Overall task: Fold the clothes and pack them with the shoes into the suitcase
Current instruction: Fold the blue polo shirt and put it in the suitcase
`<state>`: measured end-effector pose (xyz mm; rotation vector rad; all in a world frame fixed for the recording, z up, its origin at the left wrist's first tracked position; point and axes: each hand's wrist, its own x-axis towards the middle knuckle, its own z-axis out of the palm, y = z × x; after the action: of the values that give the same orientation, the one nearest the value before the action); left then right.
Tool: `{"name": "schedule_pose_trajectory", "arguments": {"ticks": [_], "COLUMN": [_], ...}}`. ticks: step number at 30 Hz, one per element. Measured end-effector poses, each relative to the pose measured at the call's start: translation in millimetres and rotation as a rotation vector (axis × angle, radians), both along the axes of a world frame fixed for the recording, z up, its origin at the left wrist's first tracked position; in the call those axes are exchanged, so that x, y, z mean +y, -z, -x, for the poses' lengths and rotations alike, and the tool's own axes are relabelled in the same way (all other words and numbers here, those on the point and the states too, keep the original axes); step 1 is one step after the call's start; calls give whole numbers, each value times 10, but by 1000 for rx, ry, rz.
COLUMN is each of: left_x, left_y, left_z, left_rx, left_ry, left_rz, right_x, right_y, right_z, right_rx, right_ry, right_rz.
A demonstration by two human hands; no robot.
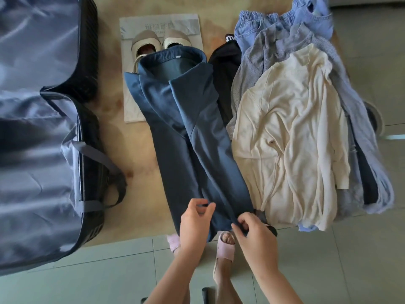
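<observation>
**First voice:** You are looking down on a beige worktop (131, 145) that fills the middle of the frame. Your blue shirt (188, 132) lies at its centre with the collar towards the top. Both sides are folded inward, so it forms one long narrow strip running down to the near edge.

**Second voice:** Your hands meet at the strip's lower end, at bottom centre. Your left hand (195, 218) pinches the hem between thumb and forefinger, with the other fingers curled. Your right hand (254, 231), just beside it, pinches the hem's right corner in the same way.

**First voice:** The suitcase (39, 150) lies open along the left of the frame, showing its grey-blue lining. No clothes show in the part you can see. The shoes (157, 41), a pale pair, sit on a grey bag (135, 110) at upper centre, and the shirt's collar overlaps their heels.

**Second voice:** At right, a pile of clothes (258, 62) waits unfolded, with a cream top (291, 132) uppermost, just beside the shirt's right edge.

**First voice:** You appear to be midway through folding this shirt, and packing looks not yet begun.

**Second voice:** The next move likely calls for lifting the hem with both hands together and carrying it up towards the collar, without letting the tucked sides slide open. Mind the collar resting on the shoes, and the cream top close to your right hand.
</observation>
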<state>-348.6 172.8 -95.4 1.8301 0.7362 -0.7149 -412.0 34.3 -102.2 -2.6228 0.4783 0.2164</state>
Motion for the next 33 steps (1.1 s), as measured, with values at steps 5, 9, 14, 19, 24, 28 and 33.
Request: {"name": "schedule_pose_trajectory", "arguments": {"ticks": [5, 9, 14, 19, 24, 28, 33], "left_x": [-100, -98, -115, -106, -76, -145, -133], "left_y": [-8, 84, 193, 243, 249, 280, 300], "left_z": [216, 354, 482, 584, 580, 496, 473], "left_rx": [55, 47, 7, -120, -199, -140, -114], "left_ry": [-22, -12, -59, -72, -76, -36, -26], "left_rz": [46, -33, -127, -253, -332, -372, -379], "right_x": [312, 430, 287, 86, 168, 267, 165], "right_y": [67, 191, 299, 212, 172, 334, 387], "right_z": [270, 400, 430, 217, -17, 15, 269], "right_rx": [-39, 7, 112, 16, -126, -122, -88], "right_ry": [-15, -30, -16, 98, -29, -305, -261], "right_rz": [-59, -72, -121, -149, -161, -40, -141]}}
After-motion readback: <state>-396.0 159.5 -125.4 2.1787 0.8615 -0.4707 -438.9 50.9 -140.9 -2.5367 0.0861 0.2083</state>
